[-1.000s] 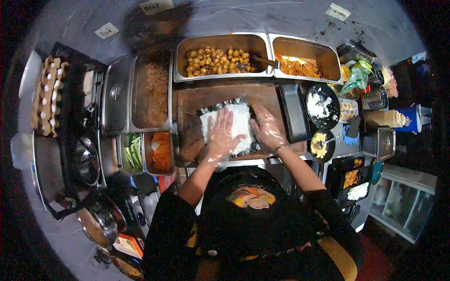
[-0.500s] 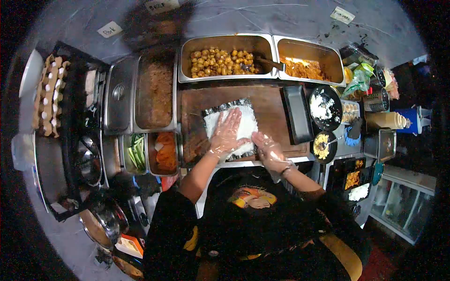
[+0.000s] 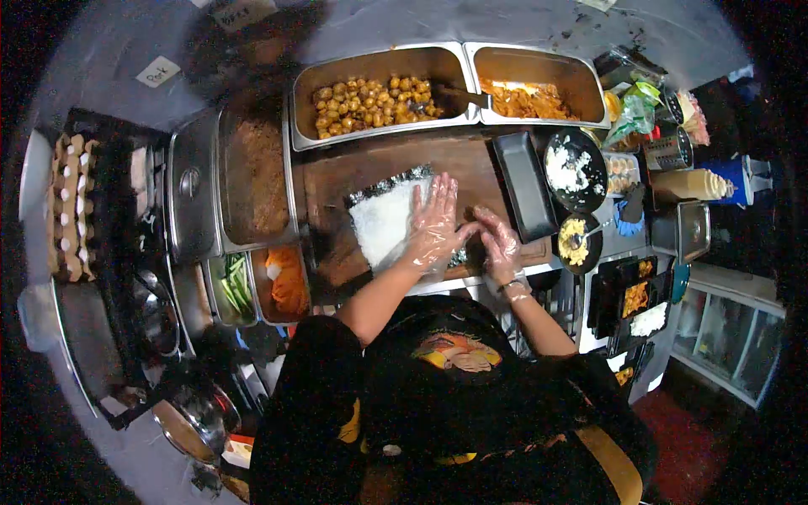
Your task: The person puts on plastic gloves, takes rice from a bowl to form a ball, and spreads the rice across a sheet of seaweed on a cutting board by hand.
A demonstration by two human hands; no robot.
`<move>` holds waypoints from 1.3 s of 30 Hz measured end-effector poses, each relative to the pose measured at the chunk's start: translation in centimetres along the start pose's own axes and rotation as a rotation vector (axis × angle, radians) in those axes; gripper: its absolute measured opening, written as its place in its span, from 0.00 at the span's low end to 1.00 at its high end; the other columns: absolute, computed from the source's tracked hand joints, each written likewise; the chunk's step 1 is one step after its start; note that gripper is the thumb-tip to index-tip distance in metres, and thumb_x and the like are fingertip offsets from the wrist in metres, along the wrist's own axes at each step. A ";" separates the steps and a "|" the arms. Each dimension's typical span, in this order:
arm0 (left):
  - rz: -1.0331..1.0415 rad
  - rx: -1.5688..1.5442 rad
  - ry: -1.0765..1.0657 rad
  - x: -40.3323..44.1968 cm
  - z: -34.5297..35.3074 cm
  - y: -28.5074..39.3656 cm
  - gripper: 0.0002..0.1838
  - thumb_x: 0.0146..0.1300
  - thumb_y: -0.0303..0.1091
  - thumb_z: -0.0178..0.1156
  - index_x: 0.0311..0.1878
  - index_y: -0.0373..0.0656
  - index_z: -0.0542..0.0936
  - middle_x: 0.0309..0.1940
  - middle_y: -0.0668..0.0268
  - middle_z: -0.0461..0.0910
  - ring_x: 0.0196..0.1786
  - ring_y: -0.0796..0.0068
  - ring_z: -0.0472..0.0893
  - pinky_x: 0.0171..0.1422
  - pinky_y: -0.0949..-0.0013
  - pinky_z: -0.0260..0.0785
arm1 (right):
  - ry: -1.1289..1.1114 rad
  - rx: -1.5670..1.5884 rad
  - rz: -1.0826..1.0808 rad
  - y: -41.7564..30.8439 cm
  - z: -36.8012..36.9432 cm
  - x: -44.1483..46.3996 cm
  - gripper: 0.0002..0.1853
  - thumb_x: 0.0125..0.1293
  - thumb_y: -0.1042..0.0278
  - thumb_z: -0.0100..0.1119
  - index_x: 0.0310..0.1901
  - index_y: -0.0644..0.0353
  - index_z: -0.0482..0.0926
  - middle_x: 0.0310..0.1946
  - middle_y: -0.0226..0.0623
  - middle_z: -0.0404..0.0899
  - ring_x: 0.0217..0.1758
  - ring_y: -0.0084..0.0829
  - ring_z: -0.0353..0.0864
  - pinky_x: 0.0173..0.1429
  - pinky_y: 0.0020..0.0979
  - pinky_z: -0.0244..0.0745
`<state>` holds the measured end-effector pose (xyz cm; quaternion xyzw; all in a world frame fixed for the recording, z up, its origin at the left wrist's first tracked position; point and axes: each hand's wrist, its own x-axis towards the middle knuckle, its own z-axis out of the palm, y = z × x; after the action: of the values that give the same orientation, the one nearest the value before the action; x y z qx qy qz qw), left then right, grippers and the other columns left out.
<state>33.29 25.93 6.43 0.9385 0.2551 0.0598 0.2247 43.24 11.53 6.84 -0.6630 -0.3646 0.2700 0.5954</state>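
A sheet of dark seaweed covered with white rice (image 3: 380, 220) lies slightly turned on the brown cutting board (image 3: 324, 181). My left hand (image 3: 435, 227), in a clear plastic glove, lies flat over the right part of the rice with its fingers stretched out. Just right of the sheet is my right hand (image 3: 500, 247), also gloved, its fingers apart and slightly bent, with the fingertips near my left thumb. Neither hand holds anything. The sheet's lower right corner is partly hidden by my left hand.
Behind the board stand metal trays of small round brown food (image 3: 374, 103) and shredded orange food (image 3: 534, 99). A black tray (image 3: 523, 185), a pan of rice (image 3: 576, 170) and a bowl of yellow food (image 3: 575, 243) are right. Cucumber strips (image 3: 236, 289) sit left.
My left hand has moved from the middle of the rice to its right part. My right hand has shifted slightly away from the sheet's edge. The camera view has turned a little.
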 end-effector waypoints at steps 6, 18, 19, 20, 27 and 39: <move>0.146 -0.007 0.014 2.5 1.1 0.4 0.45 0.66 0.57 0.51 0.74 0.33 0.51 0.76 0.50 0.50 0.79 0.57 0.48 0.79 0.47 0.37 | 0.156 -0.321 -0.095 0.0 -0.6 1.2 0.17 0.61 0.79 0.54 0.52 0.62 0.77 0.56 0.43 0.78 0.62 0.41 0.74 0.67 0.38 0.67; -0.012 0.161 -0.003 -4.7 -0.9 0.6 0.48 0.63 0.63 0.50 0.74 0.34 0.53 0.77 0.53 0.48 0.79 0.57 0.48 0.78 0.43 0.32 | -0.183 -1.331 0.425 3.5 -19.0 13.0 0.14 0.53 0.76 0.58 0.44 0.58 0.81 0.45 0.44 0.81 0.47 0.43 0.81 0.50 0.36 0.78; -0.026 0.167 -0.005 -4.7 -1.1 0.7 0.48 0.63 0.63 0.50 0.74 0.34 0.53 0.77 0.53 0.48 0.79 0.57 0.48 0.78 0.43 0.32 | -0.057 -1.296 0.240 5.5 -19.7 12.2 0.12 0.54 0.74 0.59 0.42 0.58 0.82 0.42 0.44 0.82 0.45 0.42 0.81 0.48 0.36 0.78; -0.019 0.152 -0.017 -4.7 -1.4 0.8 0.48 0.63 0.63 0.50 0.74 0.34 0.53 0.77 0.54 0.48 0.79 0.58 0.47 0.78 0.43 0.32 | 0.075 -1.247 0.064 6.8 -20.4 11.4 0.10 0.54 0.72 0.59 0.40 0.59 0.82 0.39 0.43 0.82 0.42 0.42 0.82 0.47 0.37 0.78; -0.013 -0.085 0.076 -4.9 -1.3 -1.0 0.35 0.66 0.49 0.57 0.71 0.40 0.63 0.71 0.53 0.62 0.74 0.58 0.60 0.78 0.56 0.46 | 0.235 -0.101 0.325 5.5 -24.2 11.1 0.14 0.59 0.66 0.58 0.47 0.58 0.79 0.38 0.28 0.82 0.36 0.25 0.79 0.44 0.29 0.76; -0.362 -1.217 0.489 -9.4 0.5 -0.8 0.21 0.69 0.26 0.57 0.64 0.40 0.73 0.54 0.59 0.79 0.55 0.75 0.77 0.61 0.72 0.69 | 0.507 0.484 0.601 2.9 -22.5 13.1 0.29 0.61 0.30 0.57 0.17 0.41 0.59 0.10 0.18 0.53 0.10 0.19 0.53 0.15 0.22 0.45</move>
<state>24.89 21.63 5.65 0.5471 0.3726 0.3645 0.6550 69.24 8.72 8.28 -0.6263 0.0745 0.3374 0.6989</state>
